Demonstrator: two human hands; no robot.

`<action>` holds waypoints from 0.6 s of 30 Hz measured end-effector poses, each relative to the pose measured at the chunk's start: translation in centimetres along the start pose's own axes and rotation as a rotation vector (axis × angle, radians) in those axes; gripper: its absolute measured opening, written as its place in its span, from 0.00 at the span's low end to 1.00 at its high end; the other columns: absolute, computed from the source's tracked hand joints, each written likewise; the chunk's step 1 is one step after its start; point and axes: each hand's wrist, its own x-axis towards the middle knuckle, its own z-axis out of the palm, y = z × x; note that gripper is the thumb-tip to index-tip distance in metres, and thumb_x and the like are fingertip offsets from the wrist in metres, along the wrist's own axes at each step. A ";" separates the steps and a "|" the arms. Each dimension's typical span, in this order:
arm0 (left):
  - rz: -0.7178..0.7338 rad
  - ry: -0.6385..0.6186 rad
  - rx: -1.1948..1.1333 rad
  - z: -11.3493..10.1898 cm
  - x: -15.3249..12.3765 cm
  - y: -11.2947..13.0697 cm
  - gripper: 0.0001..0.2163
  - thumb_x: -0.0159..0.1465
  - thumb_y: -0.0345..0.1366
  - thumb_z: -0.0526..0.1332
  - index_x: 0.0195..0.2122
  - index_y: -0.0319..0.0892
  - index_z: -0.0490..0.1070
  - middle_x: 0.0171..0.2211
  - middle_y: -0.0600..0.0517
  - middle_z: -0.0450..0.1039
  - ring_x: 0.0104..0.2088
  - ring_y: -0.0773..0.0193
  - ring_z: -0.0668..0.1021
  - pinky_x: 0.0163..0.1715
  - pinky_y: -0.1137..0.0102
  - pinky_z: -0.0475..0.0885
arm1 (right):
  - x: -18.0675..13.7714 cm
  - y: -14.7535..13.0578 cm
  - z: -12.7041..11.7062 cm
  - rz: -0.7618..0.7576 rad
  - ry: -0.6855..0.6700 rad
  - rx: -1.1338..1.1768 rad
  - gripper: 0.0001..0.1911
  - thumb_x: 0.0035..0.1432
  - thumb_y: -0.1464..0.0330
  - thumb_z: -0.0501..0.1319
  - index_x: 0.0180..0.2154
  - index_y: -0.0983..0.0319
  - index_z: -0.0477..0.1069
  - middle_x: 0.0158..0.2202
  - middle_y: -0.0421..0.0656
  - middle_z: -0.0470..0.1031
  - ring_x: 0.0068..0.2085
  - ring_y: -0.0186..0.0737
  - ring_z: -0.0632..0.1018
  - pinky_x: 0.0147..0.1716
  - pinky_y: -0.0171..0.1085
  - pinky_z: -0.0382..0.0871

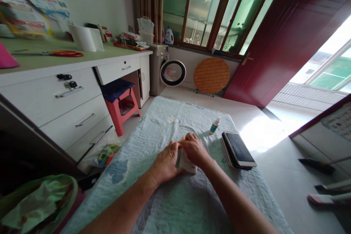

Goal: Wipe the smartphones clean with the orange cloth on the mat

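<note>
Over the middle of a cloth-covered table [175, 108], my left hand [166, 161] grips the left side of a small white, flat, box-like thing [189, 167]. Its thumb lies along the near end. Curled over the far part of the same thing is my right hand [194, 149], its fingertips meeting those of the left. Both hands hide most of it, so its exact kind does not show. Beyond my right hand a small spray bottle [214, 126] with a blue label stands upright. To the right lies a stack of phones [239, 149], screen up on top.
A white desk [52, 98] runs along the left, with scissors [65, 54] and a paper roll [85, 38] on it. Below are a pink stool [117, 113] and a waste bin [74, 186]. An open washing machine [159, 69] stands at the back; a red door [268, 40] is at right.
</note>
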 end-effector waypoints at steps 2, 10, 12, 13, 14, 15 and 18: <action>-0.001 -0.017 0.011 0.0 0.0 0.1 0.33 0.51 0.44 0.68 0.56 0.44 0.58 0.54 0.43 0.65 0.57 0.47 0.68 0.56 0.57 0.64 | 0.8 0.4 0.2 0.006 0.005 -0.015 0.11 0.62 0.74 0.55 0.40 0.60 0.76 0.39 0.45 0.65 0.42 0.39 0.65 0.41 0.35 0.60; 0.100 -0.091 0.023 -0.5 0.2 0.5 0.28 0.54 0.43 0.66 0.56 0.48 0.66 0.55 0.49 0.70 0.53 0.48 0.71 0.55 0.57 0.64 | 2.6 2.3 0.4 0.043 -0.010 -0.045 0.13 0.63 0.73 0.53 0.41 0.61 0.77 0.40 0.46 0.66 0.42 0.41 0.66 0.43 0.36 0.60; 0.101 -0.091 0.033 -0.5 0.1 0.5 0.25 0.54 0.43 0.66 0.54 0.47 0.68 0.55 0.48 0.70 0.53 0.47 0.71 0.54 0.58 0.65 | 2.7 2.6 0.3 0.068 -0.018 -0.047 0.14 0.63 0.75 0.52 0.41 0.61 0.77 0.39 0.46 0.66 0.42 0.41 0.66 0.43 0.35 0.60; 0.105 -0.091 0.040 -0.5 0.1 0.5 0.25 0.54 0.43 0.66 0.54 0.47 0.69 0.56 0.48 0.70 0.53 0.47 0.71 0.54 0.57 0.65 | 2.8 2.7 0.2 0.081 -0.021 -0.054 0.15 0.63 0.75 0.52 0.42 0.60 0.77 0.40 0.46 0.66 0.42 0.41 0.66 0.43 0.35 0.60; 0.108 -0.093 0.048 -0.5 0.1 0.5 0.25 0.54 0.44 0.66 0.54 0.47 0.69 0.57 0.48 0.69 0.54 0.47 0.71 0.55 0.57 0.65 | 2.8 2.7 0.2 0.092 -0.026 -0.064 0.15 0.62 0.75 0.52 0.42 0.60 0.76 0.40 0.46 0.66 0.43 0.41 0.66 0.43 0.35 0.60; 0.107 -0.095 0.055 -0.5 0.1 0.6 0.26 0.55 0.44 0.66 0.54 0.46 0.68 0.58 0.47 0.68 0.54 0.47 0.71 0.55 0.57 0.64 | 2.9 2.6 0.2 0.098 -0.032 -0.078 0.15 0.62 0.75 0.52 0.43 0.60 0.76 0.40 0.46 0.66 0.43 0.41 0.66 0.43 0.36 0.60; 0.090 -0.097 0.059 -0.5 0.1 0.6 0.26 0.55 0.45 0.66 0.55 0.47 0.68 0.58 0.48 0.68 0.55 0.47 0.70 0.56 0.57 0.64 | 2.8 1.9 0.2 0.089 -0.043 -0.132 0.14 0.62 0.75 0.53 0.41 0.60 0.76 0.41 0.46 0.67 0.42 0.42 0.65 0.42 0.36 0.60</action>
